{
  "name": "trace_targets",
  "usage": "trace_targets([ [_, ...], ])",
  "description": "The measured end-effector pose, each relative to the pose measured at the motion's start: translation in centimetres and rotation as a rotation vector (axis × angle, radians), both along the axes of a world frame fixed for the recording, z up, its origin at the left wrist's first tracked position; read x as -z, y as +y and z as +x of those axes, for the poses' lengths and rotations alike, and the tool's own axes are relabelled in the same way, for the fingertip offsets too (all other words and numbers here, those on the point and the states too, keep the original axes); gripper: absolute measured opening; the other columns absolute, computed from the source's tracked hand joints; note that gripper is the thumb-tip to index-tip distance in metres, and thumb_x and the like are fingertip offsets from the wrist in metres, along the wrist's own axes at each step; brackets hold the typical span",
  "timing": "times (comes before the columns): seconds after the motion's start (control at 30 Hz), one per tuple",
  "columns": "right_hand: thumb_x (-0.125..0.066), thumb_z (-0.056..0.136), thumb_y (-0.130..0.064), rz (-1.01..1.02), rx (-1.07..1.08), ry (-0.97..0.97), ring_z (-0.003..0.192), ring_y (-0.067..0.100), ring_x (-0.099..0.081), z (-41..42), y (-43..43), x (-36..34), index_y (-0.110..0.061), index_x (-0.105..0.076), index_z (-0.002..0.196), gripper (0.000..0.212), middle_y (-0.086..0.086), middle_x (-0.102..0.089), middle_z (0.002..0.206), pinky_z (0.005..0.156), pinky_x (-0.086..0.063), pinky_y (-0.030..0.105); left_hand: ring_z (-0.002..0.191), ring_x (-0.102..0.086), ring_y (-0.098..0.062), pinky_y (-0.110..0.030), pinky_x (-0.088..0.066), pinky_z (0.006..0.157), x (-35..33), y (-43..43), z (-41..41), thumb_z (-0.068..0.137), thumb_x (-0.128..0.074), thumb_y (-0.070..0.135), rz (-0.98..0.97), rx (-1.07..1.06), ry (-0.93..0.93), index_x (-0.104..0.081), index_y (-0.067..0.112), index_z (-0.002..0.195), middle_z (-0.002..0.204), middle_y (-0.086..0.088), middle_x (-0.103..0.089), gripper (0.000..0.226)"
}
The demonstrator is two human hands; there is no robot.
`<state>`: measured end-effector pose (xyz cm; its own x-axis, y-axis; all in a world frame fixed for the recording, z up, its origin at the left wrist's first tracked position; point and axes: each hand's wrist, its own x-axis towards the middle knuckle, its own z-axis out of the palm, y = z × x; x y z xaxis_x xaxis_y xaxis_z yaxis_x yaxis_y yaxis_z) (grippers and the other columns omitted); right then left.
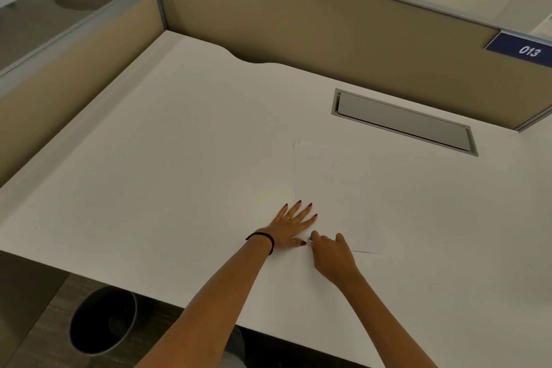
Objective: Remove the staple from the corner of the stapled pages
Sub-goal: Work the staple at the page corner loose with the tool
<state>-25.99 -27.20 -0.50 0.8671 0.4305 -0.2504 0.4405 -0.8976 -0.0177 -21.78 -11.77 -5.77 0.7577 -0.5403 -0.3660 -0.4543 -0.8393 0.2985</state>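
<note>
Right hand (331,254) fingers (314,236) pinched at pages (337,188)

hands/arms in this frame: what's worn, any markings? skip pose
Both forearms are bare, no sleeves in view. The left hand has dark red polished nails and a thin black band around the wrist. The right hand shows no ring, watch or band; its nails are turned away from the camera, so polish cannot be confirmed. No gloves, tattoos or other markings are visible.

The left hand (291,225) lies flat with fingers spread and thumb stretched toward the right hand (331,257), whose fingertips pinch together just beside that thumb.
</note>
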Motion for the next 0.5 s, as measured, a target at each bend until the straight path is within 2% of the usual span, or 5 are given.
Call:
trace_targets([
  [0.03,-0.057,0.084,-0.013,-0.027,-0.010,-0.036,0.046,0.020,-0.050,-0.04,0.15,-0.16,-0.010,-0.056,0.091,0.008,0.004,-0.066,0.064,0.068,-0.038,0.029,0.143,0.021,-0.028,-0.048,0.012,0.114,-0.07,0.02,-0.04,0.095,-0.038,0.047,0.002,0.003,-0.003,0.009,0.023,0.147,0.157,-0.005,0.018,0.074],
  [0.1,-0.082,0.054,-0.014,-0.065,-0.023,-0.112,0.028,0.012,-0.045,-0.35,0.67,-0.41,-0.014,-0.062,0.069,0.025,-0.004,-0.055,0.039,0.054,-0.046,0.022,0.143,0.020,-0.029,-0.049,0.012,0.115,-0.08,0.03,-0.10,0.095,-0.037,0.047,0.012,0.009,-0.013,0.008,0.022,0.147,0.157,-0.006,0.018,0.073],
  [0.17,-0.087,0.040,-0.016,-0.067,-0.021,-0.168,0.022,0.008,-0.041,-0.52,1.01,-0.37,-0.017,-0.063,0.061,0.032,-0.005,-0.048,0.032,0.049,-0.046,0.018,0.143,0.021,-0.030,-0.050,0.011,0.115,-0.14,-0.01,-0.15,0.095,-0.037,0.047,0.032,0.016,-0.021,0.008,0.021,0.147,0.157,-0.006,0.018,0.073],
  [0.5,-0.087,0.044,-0.010,-0.040,-0.020,-0.198,0.029,0.011,-0.046,-0.55,0.86,0.27,-0.016,-0.063,0.067,0.034,-0.004,-0.054,0.042,0.057,-0.051,0.023,0.142,0.021,-0.034,-0.050,0.012,0.114,-0.71,-0.09,0.04,0.095,-0.038,0.045,0.049,0.025,-0.023,0.006,0.020,0.148,0.157,-0.009,0.017,0.073],
])
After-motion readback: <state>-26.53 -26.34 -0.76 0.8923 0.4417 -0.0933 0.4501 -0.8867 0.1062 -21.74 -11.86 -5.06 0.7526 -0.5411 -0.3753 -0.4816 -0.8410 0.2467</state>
